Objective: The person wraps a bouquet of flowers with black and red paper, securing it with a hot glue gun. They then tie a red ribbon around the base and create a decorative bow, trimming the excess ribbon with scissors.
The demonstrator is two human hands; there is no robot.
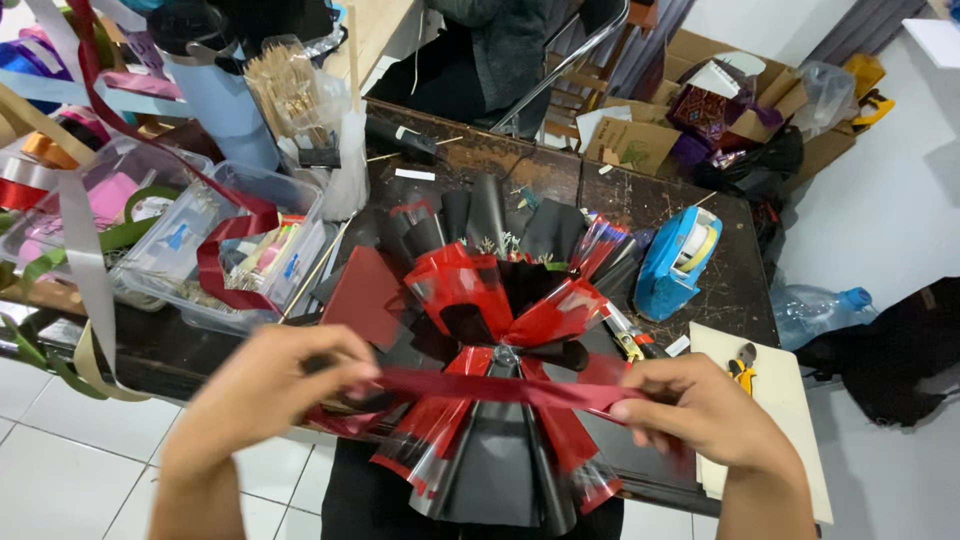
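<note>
Left of the bouquet (500,330), clear boxes (200,250) and hanging ribbons (85,260) crowd the surface (720,290). To the right a tape dispenser (677,260) stands; pliers (742,366) lie nearer. Bare surface shows between them.

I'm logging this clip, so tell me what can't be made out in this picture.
- Left hand: fingertips curl under the red ribbon, so the grip is hidden.
- Right hand: ribbon end disappears behind the fingers.
- Bouquet: contents hidden by red and black wrapping.
- Yellow pliers: too small for detail.
- Person across the table: cut off by the top edge.
</note>
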